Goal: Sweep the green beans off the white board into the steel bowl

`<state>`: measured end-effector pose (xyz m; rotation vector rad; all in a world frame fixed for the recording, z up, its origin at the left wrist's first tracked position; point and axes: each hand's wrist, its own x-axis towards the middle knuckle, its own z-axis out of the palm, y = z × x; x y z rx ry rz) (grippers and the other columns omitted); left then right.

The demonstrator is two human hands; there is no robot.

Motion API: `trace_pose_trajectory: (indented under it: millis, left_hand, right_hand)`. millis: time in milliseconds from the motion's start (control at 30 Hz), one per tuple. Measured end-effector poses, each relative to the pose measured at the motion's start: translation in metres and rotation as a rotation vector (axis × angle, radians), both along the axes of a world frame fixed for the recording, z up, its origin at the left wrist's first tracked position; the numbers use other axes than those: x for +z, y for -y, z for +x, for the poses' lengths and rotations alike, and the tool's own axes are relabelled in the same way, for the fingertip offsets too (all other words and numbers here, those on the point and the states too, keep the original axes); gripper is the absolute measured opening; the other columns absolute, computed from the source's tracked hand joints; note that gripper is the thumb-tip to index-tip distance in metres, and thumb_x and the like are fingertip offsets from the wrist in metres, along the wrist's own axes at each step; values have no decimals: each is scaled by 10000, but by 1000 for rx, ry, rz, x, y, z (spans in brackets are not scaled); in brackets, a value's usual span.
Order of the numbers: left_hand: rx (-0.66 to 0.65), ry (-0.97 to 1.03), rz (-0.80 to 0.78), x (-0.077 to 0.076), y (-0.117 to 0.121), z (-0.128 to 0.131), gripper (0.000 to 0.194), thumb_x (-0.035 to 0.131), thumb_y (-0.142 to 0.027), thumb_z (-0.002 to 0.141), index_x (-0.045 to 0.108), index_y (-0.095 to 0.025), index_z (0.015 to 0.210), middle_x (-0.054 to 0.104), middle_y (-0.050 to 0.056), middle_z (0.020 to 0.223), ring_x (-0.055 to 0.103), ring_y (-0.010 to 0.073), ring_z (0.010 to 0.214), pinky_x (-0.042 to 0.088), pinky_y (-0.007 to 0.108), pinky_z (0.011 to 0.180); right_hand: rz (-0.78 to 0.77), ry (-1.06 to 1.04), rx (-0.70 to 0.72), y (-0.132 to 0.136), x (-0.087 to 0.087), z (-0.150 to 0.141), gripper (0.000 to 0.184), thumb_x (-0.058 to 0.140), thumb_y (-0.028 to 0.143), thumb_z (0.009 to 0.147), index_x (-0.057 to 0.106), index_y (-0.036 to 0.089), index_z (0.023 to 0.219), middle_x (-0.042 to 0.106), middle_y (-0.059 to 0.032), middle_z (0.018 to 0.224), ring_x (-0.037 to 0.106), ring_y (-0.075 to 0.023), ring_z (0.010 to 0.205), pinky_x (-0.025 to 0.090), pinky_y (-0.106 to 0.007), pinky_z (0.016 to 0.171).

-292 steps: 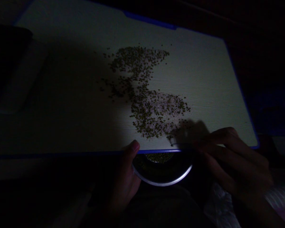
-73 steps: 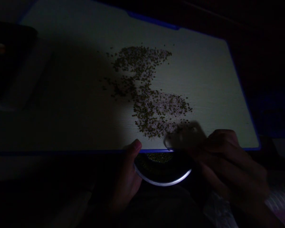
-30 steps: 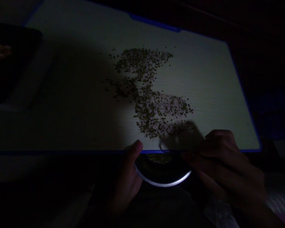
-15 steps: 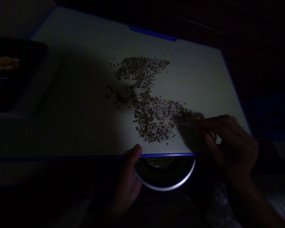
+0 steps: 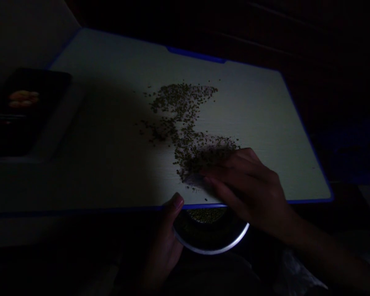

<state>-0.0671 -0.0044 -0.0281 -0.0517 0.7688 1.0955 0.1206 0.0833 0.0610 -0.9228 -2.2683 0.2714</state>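
Small green mung beans [image 5: 185, 98] mixed with fine pale grains are spread over a white tabletop [image 5: 249, 102] with a blue edge. My right hand [image 5: 249, 181] is over the near end of the pile, thumb and fingers pinched together at the beans; what is between the fingertips is hidden. Below the near edge, a metal bowl [image 5: 216, 250] with a shiny rim has green beans in the bottom. My left hand [image 5: 168, 234] grips the bowl's left side, its thumb up against the table edge and its other fingers mostly hidden.
On the left of the tabletop lies a dark box-like object [image 5: 27, 111] with a picture on its top. A blue strip [image 5: 197, 54] runs along the far edge. The surroundings are very dark, and a crumpled pale material [image 5: 299, 271] shows at the lower right.
My right hand has moved left from the pile's right side to over its near part, now covering some beans and part of the bowl rim. My left hand stays at the bowl.
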Motion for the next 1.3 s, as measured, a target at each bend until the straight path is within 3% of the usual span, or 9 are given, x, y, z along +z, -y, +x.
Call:
trace_pose_trajectory:
  millis: [133, 300, 500, 633, 733, 833, 967, 1067, 1300]
  left_hand:
    - [76, -156, -144, 5, 0, -3, 926, 1037, -470, 837, 648, -297, 1658, 880, 103, 1468, 718, 446, 1528, 585, 594, 1291]
    - [55, -196, -136, 6, 2, -5, 994, 1096, -529, 735, 702, -272, 1610, 870, 118, 1488, 663, 486, 1579, 589, 600, 1293]
    - [44, -212, -136, -4, 9, -9, 800, 941, -512, 941, 682, -265, 1656, 864, 111, 1500, 626, 444, 1624, 589, 566, 1299]
    - [38, -168, -122, 1, 7, -7, 825, 969, -491, 918, 680, -248, 1651, 845, 127, 1536, 621, 451, 1628, 567, 589, 1318]
    - [60, -146, -116, 8, 3, -3, 805, 1012, -479, 871, 730, -233, 1583, 861, 133, 1504, 637, 453, 1612, 558, 592, 1325]
    - [78, -142, -130, 13, 0, -1, 692, 996, -449, 889, 777, -224, 1506, 866, 127, 1496, 634, 437, 1619, 534, 579, 1348]
    - [80, -153, -147, 15, 1, -3, 733, 1067, -462, 797, 810, -205, 1433, 866, 133, 1494, 616, 447, 1633, 527, 554, 1357]
    - [77, -167, -186, 13, 2, -3, 811, 1109, -469, 709, 814, -213, 1420, 878, 140, 1465, 624, 472, 1620, 553, 572, 1331]
    - [25, -141, -166, 6, 3, -8, 732, 1035, -502, 826, 813, -220, 1464, 903, 144, 1399, 658, 497, 1579, 570, 629, 1306]
  right_hand:
    - [-61, 24, -50, -24, 3, 9, 151, 747, 201, 1103, 878, 175, 1171, 904, -58, 1017, 805, -202, 906, 567, -380, 896]
    - [-199, 14, -239, -53, 11, 25, 148, 776, 304, 1080, 917, 276, 1117, 908, -39, 1020, 827, -232, 921, 621, -402, 891]
    - [-236, -62, -401, -87, 13, 52, 120, 840, 354, 1008, 931, 291, 1053, 927, -66, 1089, 856, -285, 1004, 650, -402, 820]
    - [-278, -95, -345, -68, 23, 39, 126, 857, 346, 1014, 934, 278, 1084, 932, -46, 1083, 868, -257, 1003, 666, -385, 902]
    - [-404, -74, -173, -50, 24, 16, 158, 799, 271, 1045, 935, 274, 1124, 937, -23, 1077, 873, -211, 961, 664, -336, 884]
    - [-460, -50, -52, -51, 16, 0, 179, 782, 262, 1043, 940, 270, 1126, 939, -40, 1117, 878, -218, 979, 673, -366, 933]
    - [-529, -90, -153, -76, 8, 6, 175, 810, 303, 1005, 954, 261, 1095, 935, -59, 1091, 876, -254, 985, 679, -424, 957]
    - [-566, -125, -280, -96, 6, 21, 193, 846, 388, 989, 952, 241, 1057, 917, -62, 985, 840, -233, 867, 658, -401, 847]
    - [-546, -151, -369, -121, 3, 45, 158, 874, 397, 961, 935, 252, 979, 911, -63, 968, 814, -235, 841, 613, -383, 746]
